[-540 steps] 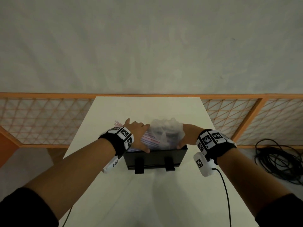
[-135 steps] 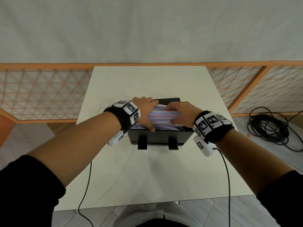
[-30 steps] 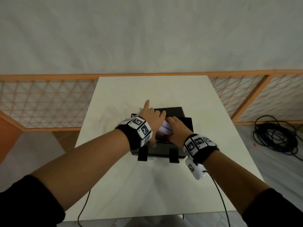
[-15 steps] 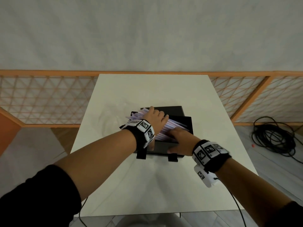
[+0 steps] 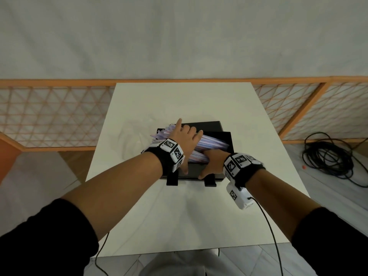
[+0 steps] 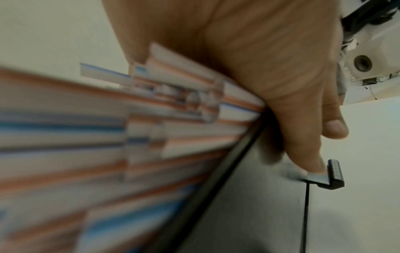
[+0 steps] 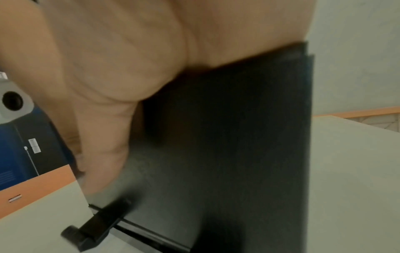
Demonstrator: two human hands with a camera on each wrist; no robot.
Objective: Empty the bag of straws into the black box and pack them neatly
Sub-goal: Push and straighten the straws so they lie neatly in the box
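Observation:
The black box (image 5: 227, 139) stands mid-table, lid open behind it. Striped straws (image 5: 210, 145) lie across it, slanting, with their left ends (image 5: 162, 133) jutting past the left wall. My left hand (image 5: 186, 136) presses flat on the straws, fingers spread, index raised, thumb (image 6: 311, 154) reaching down the front wall to a latch (image 6: 333, 174). My right hand (image 5: 211, 162) grips the front wall, thumb outside and fingers over the rim. The wrist views show the straws (image 6: 108, 154) under my left palm and the box (image 7: 238, 137) under my right hand (image 7: 119, 59). The empty clear bag (image 5: 135, 136) lies left of the box.
The white table (image 5: 179, 216) has bare surface in front of and behind the box. Two latches (image 5: 172, 181) hang from the box front. An orange lattice fence (image 5: 49, 116) runs behind. A black cable coil (image 5: 328, 156) lies on the floor at right.
Over the last second my right hand came out of the box and took hold of its front wall. My left hand stays on the straws, index finger now lifted.

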